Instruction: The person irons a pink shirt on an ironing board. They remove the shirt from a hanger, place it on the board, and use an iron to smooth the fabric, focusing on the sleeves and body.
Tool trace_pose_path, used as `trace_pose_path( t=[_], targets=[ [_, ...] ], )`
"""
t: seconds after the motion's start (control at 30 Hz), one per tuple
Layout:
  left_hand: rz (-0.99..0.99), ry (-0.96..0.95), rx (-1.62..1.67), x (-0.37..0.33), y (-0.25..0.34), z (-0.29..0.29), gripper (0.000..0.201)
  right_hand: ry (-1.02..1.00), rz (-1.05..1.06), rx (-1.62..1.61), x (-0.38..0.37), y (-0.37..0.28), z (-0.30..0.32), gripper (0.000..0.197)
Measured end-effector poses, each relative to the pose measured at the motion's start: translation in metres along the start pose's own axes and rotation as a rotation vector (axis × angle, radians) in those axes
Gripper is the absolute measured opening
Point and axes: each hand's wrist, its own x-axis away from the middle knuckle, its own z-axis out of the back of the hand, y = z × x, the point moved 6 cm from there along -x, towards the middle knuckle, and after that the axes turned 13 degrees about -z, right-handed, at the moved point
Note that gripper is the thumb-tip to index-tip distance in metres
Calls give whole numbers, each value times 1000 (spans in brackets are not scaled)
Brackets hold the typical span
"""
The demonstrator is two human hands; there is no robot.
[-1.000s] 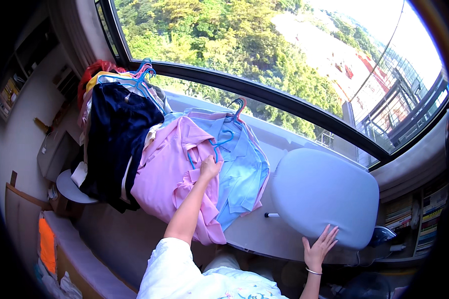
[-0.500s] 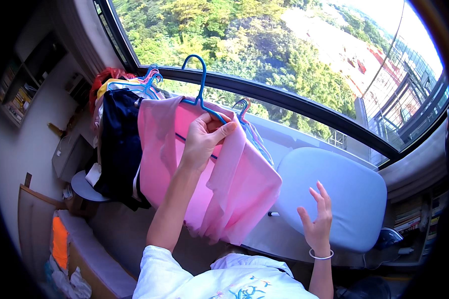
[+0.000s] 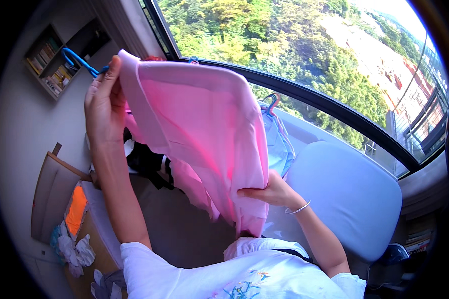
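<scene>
A pink shirt (image 3: 194,109) is stretched out in front of me on a blue hanger (image 3: 79,62), whose hook points up and to the left. My left hand (image 3: 105,102) is raised at the upper left, closed round the hanger's neck and the shirt's collar edge. Lower down on the right, my right hand (image 3: 270,191) pinches the cloth near the side, thumb in front. The shirt hides most of the hanger's bar and part of the window sill. A white bangle (image 3: 298,207) circles my right wrist.
A padded light-blue board (image 3: 346,194) stands to the right below the window (image 3: 294,65). Light-blue clothes on hangers (image 3: 277,132) hang beside it. Behind the shirt, dark clothing (image 3: 147,162) shows. At left are a wall bookshelf (image 3: 52,60) and crumpled cloths (image 3: 75,249).
My left hand has carried the hanger and shirt up and to the left, tilting the hook leftward. My right hand, open and apart before, now grips the shirt. The view has shifted left.
</scene>
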Motion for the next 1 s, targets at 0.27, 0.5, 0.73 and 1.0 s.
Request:
trace_pose_path(
  t=[0.27, 0.5, 0.73, 1.0],
  targets=[
    [-121, 336, -72, -24, 114, 92, 36, -4, -20, -171, 9, 9, 10, 27],
    [25, 278, 21, -31, 100, 131, 31, 326, 80, 5, 34, 18, 67, 24],
    [-62, 514, -101, 36, 98, 189, 30, 471, 3, 281, 87, 15, 110, 18],
    [-453, 323, -846, 76, 243, 96, 42, 352, 2, 305, 77, 39, 69, 18]
  ],
)
